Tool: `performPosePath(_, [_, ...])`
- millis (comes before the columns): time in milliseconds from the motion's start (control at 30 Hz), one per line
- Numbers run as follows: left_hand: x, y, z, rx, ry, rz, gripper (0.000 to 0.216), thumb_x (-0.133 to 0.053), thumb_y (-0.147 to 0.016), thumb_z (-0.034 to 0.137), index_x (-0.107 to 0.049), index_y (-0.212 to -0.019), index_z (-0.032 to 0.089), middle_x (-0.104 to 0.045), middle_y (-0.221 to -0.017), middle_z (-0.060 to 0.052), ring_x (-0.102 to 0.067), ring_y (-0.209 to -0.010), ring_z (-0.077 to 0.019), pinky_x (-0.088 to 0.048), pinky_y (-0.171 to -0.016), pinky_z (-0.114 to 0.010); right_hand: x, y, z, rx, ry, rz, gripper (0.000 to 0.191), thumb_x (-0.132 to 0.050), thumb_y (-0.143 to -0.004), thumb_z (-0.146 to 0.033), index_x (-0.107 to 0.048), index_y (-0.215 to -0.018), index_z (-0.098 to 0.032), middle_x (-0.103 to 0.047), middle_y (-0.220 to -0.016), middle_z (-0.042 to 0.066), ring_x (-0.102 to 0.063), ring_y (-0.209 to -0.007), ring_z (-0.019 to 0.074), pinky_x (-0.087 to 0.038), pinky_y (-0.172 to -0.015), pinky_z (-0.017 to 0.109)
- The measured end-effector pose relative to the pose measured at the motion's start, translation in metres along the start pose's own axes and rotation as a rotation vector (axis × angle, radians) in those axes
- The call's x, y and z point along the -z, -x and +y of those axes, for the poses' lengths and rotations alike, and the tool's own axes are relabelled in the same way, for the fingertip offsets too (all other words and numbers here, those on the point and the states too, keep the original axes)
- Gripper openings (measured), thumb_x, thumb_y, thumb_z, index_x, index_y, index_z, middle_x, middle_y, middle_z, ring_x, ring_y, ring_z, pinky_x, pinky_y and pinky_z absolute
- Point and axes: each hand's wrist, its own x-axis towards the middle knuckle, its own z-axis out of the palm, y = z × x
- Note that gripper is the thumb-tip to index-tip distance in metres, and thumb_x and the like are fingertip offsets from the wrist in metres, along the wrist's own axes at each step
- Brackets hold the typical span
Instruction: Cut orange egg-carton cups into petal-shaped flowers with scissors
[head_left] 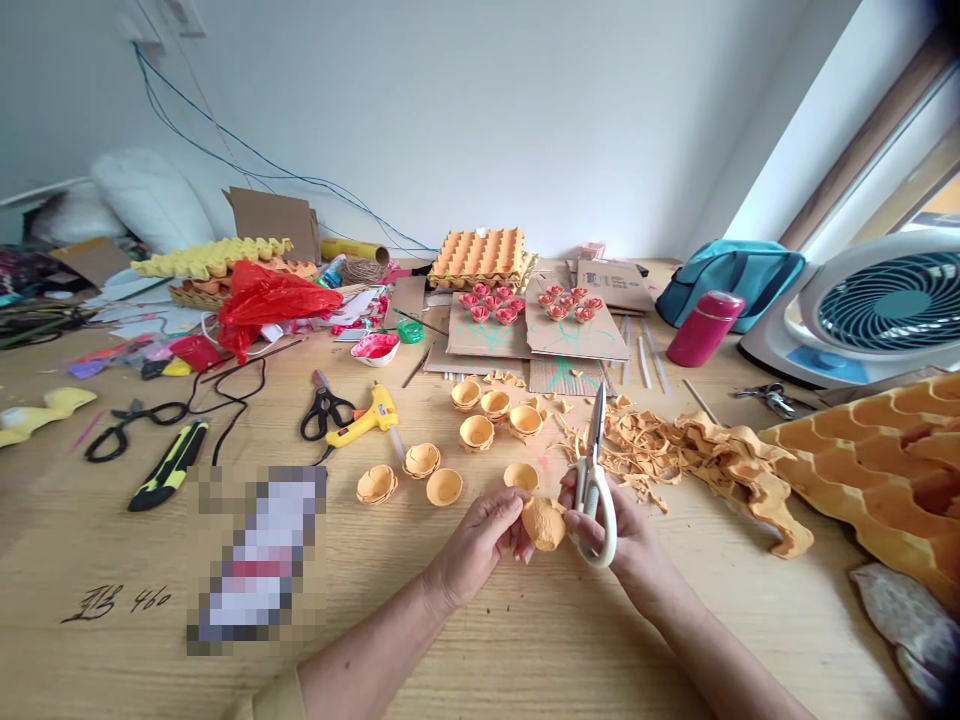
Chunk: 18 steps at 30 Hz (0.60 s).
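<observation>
Between my hands is an orange egg-carton cup (544, 524), cut loose and turned with its bumpy outside toward me. My left hand (489, 530) pinches its left edge. White-handled scissors (597, 492) rest in my right hand (616, 530), blades pointing up and away from the cup; its fingertips also come close to the cup's right side, and I cannot tell if they touch it. Just beyond lies another cut cup (520, 477). Several petal-edged cups (477, 433) stand farther off and to the left.
Orange scraps (637, 440) and an egg tray (870, 470) lie to the right. A yellow glue gun (365, 418), black scissors (327, 408) and a utility knife (169, 465) are on the left. Cardboard with red flowers (491, 340), a pink bottle (705, 328) and a fan (885, 300) stand behind.
</observation>
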Motion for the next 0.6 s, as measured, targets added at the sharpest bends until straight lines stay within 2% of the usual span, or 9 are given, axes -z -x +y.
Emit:
performPosePath(100, [-0.0009, -0.0005, -0.0012, -0.034, -0.037, -0.039, 0.045, -0.071, -0.083, 0.051, -0.059, -0.107, 0.015, -0.058, -0.08, -0.001, -0.048, -0.061, -0.0079, -0.037, -0.054, -0.022, -0.0006, -0.0001, 0.0034, -0.005, -0.024, 0.045, 0.043, -0.091, -0.064, -0.041, -0.065, -0.095, -0.025, -0.059, -0.08, -0.002, -0.047, -0.066, 0.0129, -0.042, -0.057, 0.023])
performPosePath(167, [-0.0032, -0.0002, -0.0013, -0.052, -0.075, -0.03, 0.05, -0.078, -0.078, 0.047, -0.055, -0.111, 0.017, -0.057, -0.084, 0.0, -0.048, -0.061, -0.0075, -0.037, -0.051, -0.02, -0.0006, 0.0005, 0.0059, -0.013, -0.038, 0.062, 0.043, -0.09, -0.065, -0.041, -0.066, -0.096, -0.024, -0.059, -0.081, -0.002, -0.049, -0.069, 0.0133, -0.042, -0.059, 0.023])
performPosePath(233, [-0.006, 0.0006, -0.0002, -0.041, -0.115, -0.004, 0.046, -0.077, -0.079, 0.044, -0.055, -0.109, 0.017, -0.058, -0.083, -0.001, -0.052, -0.062, -0.0087, -0.039, -0.049, -0.02, 0.0, 0.0015, 0.0073, -0.027, -0.052, 0.056, 0.04, -0.088, -0.069, -0.042, -0.067, -0.099, -0.024, -0.06, -0.083, -0.001, -0.051, -0.072, 0.014, -0.044, -0.063, 0.023])
performPosePath(400, [-0.0079, 0.001, 0.0033, -0.001, -0.109, -0.001, 0.046, -0.071, -0.083, 0.051, -0.057, -0.106, 0.013, -0.065, -0.091, -0.008, -0.063, -0.068, -0.0141, -0.048, -0.054, -0.024, 0.0013, 0.0022, 0.0054, -0.028, -0.063, 0.02, 0.033, -0.078, -0.081, -0.045, -0.063, -0.103, -0.024, -0.061, -0.081, -0.001, -0.052, -0.071, 0.0148, -0.044, -0.065, 0.025])
performPosePath(533, [-0.0058, 0.0004, 0.0035, 0.013, -0.097, -0.007, 0.048, -0.069, -0.083, 0.053, -0.057, -0.106, 0.013, -0.067, -0.094, -0.01, -0.065, -0.066, -0.0146, -0.049, -0.055, -0.025, 0.0034, 0.0018, 0.0021, -0.016, -0.017, 0.023, 0.038, -0.079, -0.079, -0.046, -0.063, -0.104, -0.024, -0.062, -0.087, 0.001, -0.053, -0.071, 0.0157, -0.045, -0.064, 0.027])
performPosePath(600, [-0.0067, 0.0021, 0.0039, 0.015, -0.104, -0.017, 0.049, -0.069, -0.083, 0.054, -0.056, -0.108, 0.013, -0.068, -0.095, -0.01, -0.066, -0.067, -0.0155, -0.049, -0.057, -0.026, 0.0075, 0.0026, -0.0017, -0.012, 0.025, -0.018, 0.039, -0.08, -0.078, -0.047, -0.062, -0.104, -0.024, -0.061, -0.089, 0.002, -0.052, -0.071, 0.0157, -0.045, -0.063, 0.027])
